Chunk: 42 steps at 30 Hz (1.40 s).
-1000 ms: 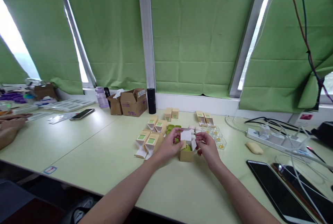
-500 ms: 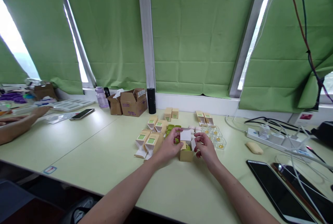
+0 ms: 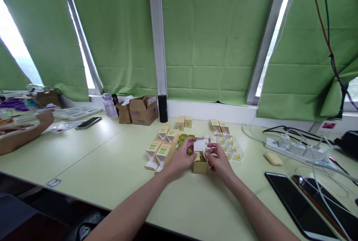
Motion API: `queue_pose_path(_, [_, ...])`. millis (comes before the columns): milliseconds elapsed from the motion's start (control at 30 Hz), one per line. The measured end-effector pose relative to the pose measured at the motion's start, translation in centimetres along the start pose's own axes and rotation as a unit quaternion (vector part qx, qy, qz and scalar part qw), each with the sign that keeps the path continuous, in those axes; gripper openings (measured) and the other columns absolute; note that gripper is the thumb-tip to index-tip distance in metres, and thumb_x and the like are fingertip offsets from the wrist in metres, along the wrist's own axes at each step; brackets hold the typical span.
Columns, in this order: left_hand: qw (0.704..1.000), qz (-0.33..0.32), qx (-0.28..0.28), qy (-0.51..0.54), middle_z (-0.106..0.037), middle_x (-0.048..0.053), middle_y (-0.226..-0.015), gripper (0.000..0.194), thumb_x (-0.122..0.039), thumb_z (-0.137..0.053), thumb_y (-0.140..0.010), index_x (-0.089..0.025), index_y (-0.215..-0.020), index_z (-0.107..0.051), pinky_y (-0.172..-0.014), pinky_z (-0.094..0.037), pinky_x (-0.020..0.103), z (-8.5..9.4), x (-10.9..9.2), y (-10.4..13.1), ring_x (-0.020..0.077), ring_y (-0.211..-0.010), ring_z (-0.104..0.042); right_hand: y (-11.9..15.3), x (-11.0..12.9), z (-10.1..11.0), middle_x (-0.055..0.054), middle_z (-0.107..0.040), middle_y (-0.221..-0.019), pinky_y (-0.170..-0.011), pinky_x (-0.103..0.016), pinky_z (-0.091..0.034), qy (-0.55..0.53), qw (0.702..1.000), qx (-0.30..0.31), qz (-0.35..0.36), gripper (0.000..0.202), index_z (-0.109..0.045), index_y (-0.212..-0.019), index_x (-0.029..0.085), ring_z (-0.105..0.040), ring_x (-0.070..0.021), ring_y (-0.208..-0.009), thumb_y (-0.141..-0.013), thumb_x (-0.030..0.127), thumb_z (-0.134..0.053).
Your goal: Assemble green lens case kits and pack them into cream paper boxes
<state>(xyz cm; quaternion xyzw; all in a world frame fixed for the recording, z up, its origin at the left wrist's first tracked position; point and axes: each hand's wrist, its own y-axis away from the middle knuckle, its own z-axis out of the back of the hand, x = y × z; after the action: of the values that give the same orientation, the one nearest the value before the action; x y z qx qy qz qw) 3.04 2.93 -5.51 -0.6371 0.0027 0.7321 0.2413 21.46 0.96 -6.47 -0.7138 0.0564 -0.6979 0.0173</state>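
Observation:
A small tan box (image 3: 200, 168) stands with its lid flap raised, white side facing me, and something green shows inside. My left hand (image 3: 183, 157) grips the box at its left edge and flap. The fingers of my right hand (image 3: 218, 159) pinch the right side flap. Behind my hands are green pieces (image 3: 183, 136), partly hidden, and small white pieces (image 3: 213, 137). Clear cups with yellow centres (image 3: 237, 153) are just right of them. Several tan boxes with green labels (image 3: 166, 153) lie left of my left hand, some with open ends.
Two closed boxes (image 3: 180, 122) and two open ones (image 3: 216, 127) stand farther back. Cardboard boxes (image 3: 143, 112) and a black bottle (image 3: 162, 108) are behind left. Phones (image 3: 296, 200) and a power strip (image 3: 299, 150) lie right. Another person's arm (image 3: 25, 136) is far left.
My right hand has moved slightly left and the right side flap is folded inward over the box. My left hand has hardly moved. The other person's hand at far left has lifted a little.

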Motion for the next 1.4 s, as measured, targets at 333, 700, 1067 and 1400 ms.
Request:
queue_pose_path(333, [1.0,-0.005,0.003,-0.003,-0.067,0.014,-0.131,0.053,-0.013,-0.065,-0.087,-0.022,-0.137,-0.048,-0.098,-0.049,0.039,-0.06,0.01,-0.05,0.0251,-0.116,-0.065,-0.08,-0.62,0.1,0.005,-0.053,-0.086,-0.041,-0.023,-0.033,0.036,0.999,0.019,0.012,0.054,-0.048,-0.113,0.026,-0.049,-0.0108,-0.052,-0.07,0.05,-0.072])
queue_pose_path(700, [1.0,-0.008,-0.012,-0.016,-0.068,0.009,-0.115,0.049,-0.013,-0.064,-0.086,-0.023,-0.129,-0.043,-0.092,-0.05,0.038,-0.24,-0.61,0.15,0.0224,-0.104,-0.065,-0.11,-0.41,0.04,0.005,-0.05,-0.089,-0.04,-0.024,-0.032,0.052,0.998,0.025,0.003,0.056,-0.048,-0.114,0.026,-0.048,-0.0105,-0.051,-0.069,0.051,-0.069])
queue_pose_path(1067, [0.995,-0.039,-0.02,-0.089,-0.064,0.003,-0.104,0.025,-0.019,-0.064,-0.087,-0.023,-0.11,-0.056,-0.087,-0.05,0.033,0.05,-0.11,0.09,0.0208,-0.099,-0.062,-0.18,-0.53,0.09,0.005,-0.053,-0.086,-0.043,-0.024,-0.033,0.055,0.998,0.022,0.016,0.051,-0.051,-0.111,0.026,-0.048,-0.0113,-0.053,-0.069,0.05,-0.071])
queue_pose_path(1400, [0.993,-0.051,-0.014,-0.105,-0.07,0.003,-0.106,0.012,-0.02,-0.066,-0.088,-0.023,-0.099,-0.063,-0.087,-0.051,0.033,0.21,-0.59,0.16,0.0215,-0.101,-0.064,-0.16,-0.48,0.2,0.002,-0.054,-0.081,-0.058,-0.029,-0.044,0.081,0.989,-0.01,0.125,0.032,-0.064,-0.1,0.022,-0.052,-0.015,-0.062,-0.074,0.039,-0.07])
